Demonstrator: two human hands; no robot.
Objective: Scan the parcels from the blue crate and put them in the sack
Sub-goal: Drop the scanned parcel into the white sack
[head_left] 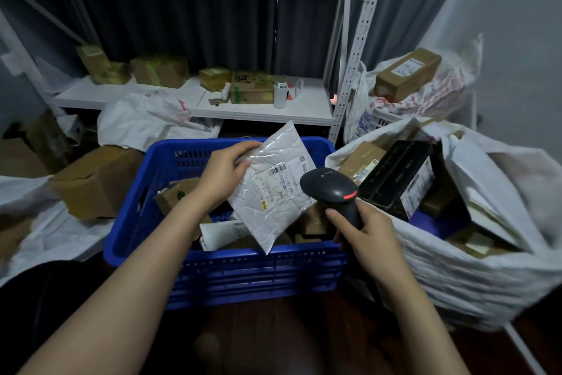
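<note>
The fingers of the left hand were curled over the upper left edge of a white padded mailer, which was pinched between them and the thumb. The mailer was held tilted above the blue crate, its printed label and barcode turned upward. The fingers of the right hand were wrapped round the handle of a black scanner, the thumb laid along the handle's side. The scanner's head, marked by a lit red strip, was held just beside the mailer's right edge, close to the label.

Beneath the mailer, brown cardboard parcels and a white packet were seen lying in the crate. The white sack was stood against the crate's right side, its mouth open; a black box and several brown boxes were seen inside it. A cardboard box was set to the left of the crate. Behind the crate, a white metal shelf was loaded with small cartons and a white cup.
</note>
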